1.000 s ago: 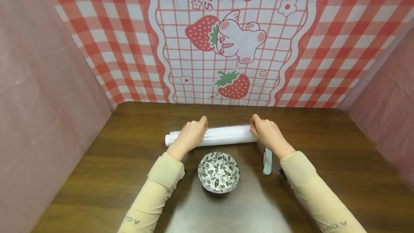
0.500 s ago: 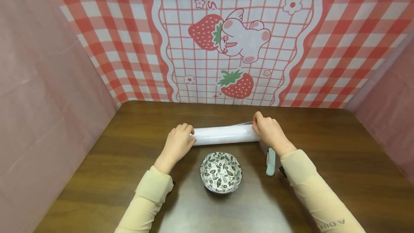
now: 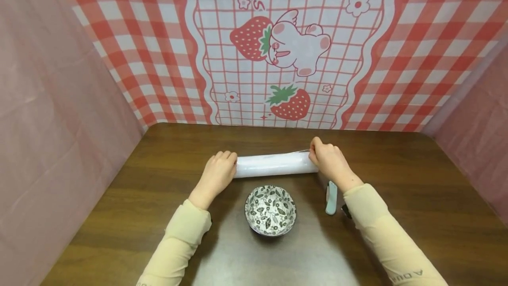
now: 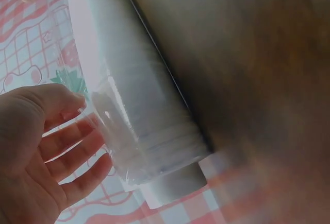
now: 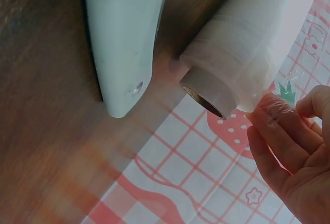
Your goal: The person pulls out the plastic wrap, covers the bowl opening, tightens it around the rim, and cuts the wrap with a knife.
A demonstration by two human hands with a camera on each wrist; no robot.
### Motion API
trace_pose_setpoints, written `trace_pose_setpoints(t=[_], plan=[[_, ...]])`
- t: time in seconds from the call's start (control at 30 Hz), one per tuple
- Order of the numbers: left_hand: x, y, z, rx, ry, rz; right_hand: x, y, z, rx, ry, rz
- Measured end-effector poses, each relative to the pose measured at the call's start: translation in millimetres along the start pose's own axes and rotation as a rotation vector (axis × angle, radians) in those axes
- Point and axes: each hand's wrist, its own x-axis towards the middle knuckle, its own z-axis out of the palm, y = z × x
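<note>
A roll of plastic wrap (image 3: 275, 165) lies crosswise on the table beyond a bowl with a dark leaf pattern (image 3: 270, 211). My left hand (image 3: 217, 173) is at the roll's left end; in the left wrist view its thumb and fingers (image 4: 81, 180) pinch the clear film's loose edge. At the other end, my right hand (image 3: 331, 160) pinches the film between thumb and index finger, as the right wrist view shows. The roll's hollow core (image 5: 206, 98) sticks out there. Film stretches along the roll's far side between both hands.
Right of the bowl lies a pale teal tool (image 3: 331, 198) with a small hole at one end, close to my right wrist. The brown wooden table (image 3: 158, 153) ends at a red-and-white strawberry cloth (image 3: 293, 52) behind. Pink curtains (image 3: 51, 100) hang at both sides.
My left hand has moved left along the roll to its left end, covering the end that showed before. My right hand has kept its hold with little movement.
</note>
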Motion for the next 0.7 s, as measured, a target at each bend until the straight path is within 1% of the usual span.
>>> trace_pose_setpoints(t=[0.1,0.2,0.3,0.4,0.53,0.63,0.67,0.7], plan=[[3.5,-1.3,-1.3,0.000,0.000,0.014,-0.7,0.3,0.3,-0.001,0.004,0.001],[7.1,-3.6,-2.7,-0.008,-0.019,0.018,-1.5,0.6,0.8,-0.004,0.012,-0.012],[10.7,-6.6,-4.0,-0.027,-0.036,0.011,-1.8,0.7,1.5,-0.003,0.024,-0.023],[13.2,-10.1,-4.4,-0.052,-0.058,-0.012,-2.0,0.0,0.6,0.002,0.031,-0.024],[14.5,-13.5,-6.0,-0.116,-0.098,-0.055,-1.9,-0.7,-0.6,0.008,0.024,-0.016],[16.5,-14.9,-8.3,-0.170,-0.125,-0.063,-2.0,-0.6,-1.2,0.007,0.022,-0.008],[17.5,-15.1,-9.5,-0.174,-0.130,-0.054,-2.3,-0.6,-1.4,0.007,0.021,-0.006],[18.6,-16.0,-10.1,-0.189,-0.151,-0.055,-2.6,-0.6,-1.6,0.007,0.021,-0.005]])
